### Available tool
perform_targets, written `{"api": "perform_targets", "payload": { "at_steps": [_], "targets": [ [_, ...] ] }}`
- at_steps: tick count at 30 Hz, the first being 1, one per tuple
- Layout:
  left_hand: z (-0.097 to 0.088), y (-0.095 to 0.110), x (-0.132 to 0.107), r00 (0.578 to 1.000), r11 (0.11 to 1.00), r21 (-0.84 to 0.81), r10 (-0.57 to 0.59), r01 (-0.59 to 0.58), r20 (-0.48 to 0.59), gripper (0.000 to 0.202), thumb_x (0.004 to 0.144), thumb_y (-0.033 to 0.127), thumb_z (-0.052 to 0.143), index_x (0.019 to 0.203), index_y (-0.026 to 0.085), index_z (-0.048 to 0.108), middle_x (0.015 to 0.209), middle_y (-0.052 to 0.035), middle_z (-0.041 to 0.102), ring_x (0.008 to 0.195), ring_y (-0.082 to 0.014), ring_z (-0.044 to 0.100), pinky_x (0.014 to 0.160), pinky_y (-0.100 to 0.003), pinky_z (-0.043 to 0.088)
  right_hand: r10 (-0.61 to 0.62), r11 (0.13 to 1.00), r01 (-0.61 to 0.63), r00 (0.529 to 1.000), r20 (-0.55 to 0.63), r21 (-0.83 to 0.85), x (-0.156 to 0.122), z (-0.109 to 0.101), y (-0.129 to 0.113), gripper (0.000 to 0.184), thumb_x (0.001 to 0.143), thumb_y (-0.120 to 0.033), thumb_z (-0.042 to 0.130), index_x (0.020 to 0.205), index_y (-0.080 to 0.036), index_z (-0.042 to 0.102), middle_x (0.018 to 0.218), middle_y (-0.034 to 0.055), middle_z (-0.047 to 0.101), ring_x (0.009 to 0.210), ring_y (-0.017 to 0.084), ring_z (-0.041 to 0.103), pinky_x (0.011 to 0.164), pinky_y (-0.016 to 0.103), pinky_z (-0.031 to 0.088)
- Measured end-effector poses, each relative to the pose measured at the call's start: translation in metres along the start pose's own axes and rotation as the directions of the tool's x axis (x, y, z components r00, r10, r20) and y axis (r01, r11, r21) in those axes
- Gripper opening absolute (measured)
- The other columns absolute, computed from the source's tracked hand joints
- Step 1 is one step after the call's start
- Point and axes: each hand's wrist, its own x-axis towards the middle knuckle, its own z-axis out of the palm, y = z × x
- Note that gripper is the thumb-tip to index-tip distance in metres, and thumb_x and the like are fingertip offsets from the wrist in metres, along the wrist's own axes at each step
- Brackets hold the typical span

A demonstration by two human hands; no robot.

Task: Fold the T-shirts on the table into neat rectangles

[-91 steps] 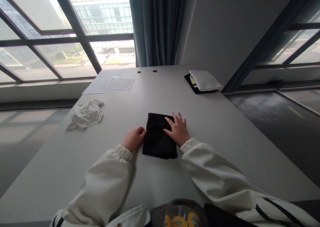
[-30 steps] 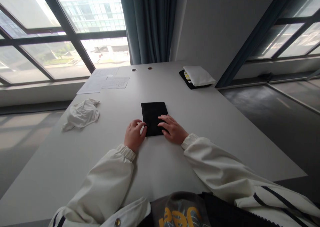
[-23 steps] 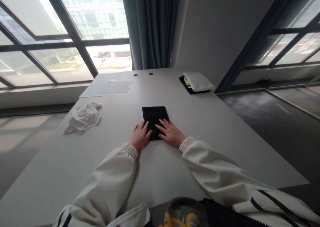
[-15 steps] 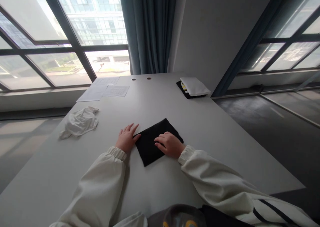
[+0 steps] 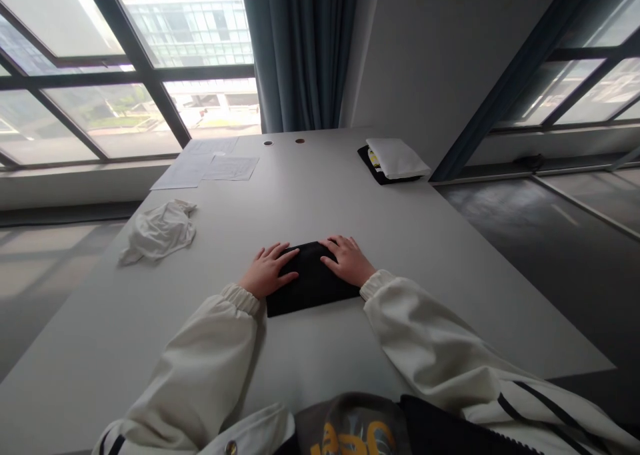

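Observation:
A folded black cloth [image 5: 310, 283] lies flat on the long grey table [image 5: 310, 195], its long side running left to right. My left hand [image 5: 267, 269] rests flat on the cloth's left end, fingers stretched out. My right hand [image 5: 347, 260] lies flat on its right end, fingers spread. Both arms wear white sleeves with elastic cuffs.
A crumpled white cloth [image 5: 159, 230] sits at the table's left. Paper sheets [image 5: 210, 166] lie at the far left, two cable holes [image 5: 284, 141] at the far edge. A white folded cloth on a black pouch [image 5: 395, 159] sits far right. The table's right edge drops to dark floor.
The black cloth was turned from lengthwise to crosswise and drawn nearer to me. Both hands moved from its near edge to lie flat on its two ends.

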Motion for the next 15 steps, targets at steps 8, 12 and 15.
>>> {"api": "perform_targets", "payload": {
  "at_steps": [8, 12, 15],
  "targets": [
    [-0.01, -0.023, 0.002, 0.995, 0.975, -0.22, -0.046, 0.025, -0.088, 0.041, 0.101, 0.045, 0.055, 0.135, 0.027, 0.067, 0.124, -0.0075, 0.072, 0.119, -0.0283, 0.066, 0.11, -0.047, 0.05, -0.01, 1.0, 0.01, 0.997, -0.08, -0.004, 0.009, -0.005, 0.012, 0.039, 0.097, -0.042, 0.066, 0.128, -0.019, 0.072, 0.112, 0.0126, 0.066, 0.106, 0.029, 0.059, 0.104, 0.044, 0.046],
    [-0.007, -0.021, 0.002, 0.99, 0.972, -0.228, -0.084, 0.056, -0.114, 0.035, 0.102, 0.044, 0.051, 0.123, 0.026, 0.072, 0.117, -0.0068, 0.074, 0.113, -0.0277, 0.069, 0.106, -0.046, 0.052, -0.045, 0.989, 0.07, 0.983, -0.18, 0.133, 0.007, -0.004, 0.017, 0.018, 0.097, -0.033, 0.063, 0.107, -0.022, 0.073, 0.107, 0.0094, 0.066, 0.105, 0.026, 0.059, 0.101, 0.041, 0.047],
    [-0.006, -0.022, 0.002, 0.986, 0.966, -0.251, -0.092, 0.056, -0.136, 0.032, 0.101, 0.043, 0.052, 0.118, 0.026, 0.073, 0.116, -0.0063, 0.074, 0.111, -0.0268, 0.069, 0.104, -0.044, 0.053, -0.01, 0.979, 0.047, 0.983, -0.182, 0.198, 0.007, -0.002, 0.018, 0.012, 0.095, -0.029, 0.063, 0.102, -0.023, 0.07, 0.104, 0.007, 0.071, 0.101, 0.026, 0.061, 0.098, 0.042, 0.048]
  ]
}}
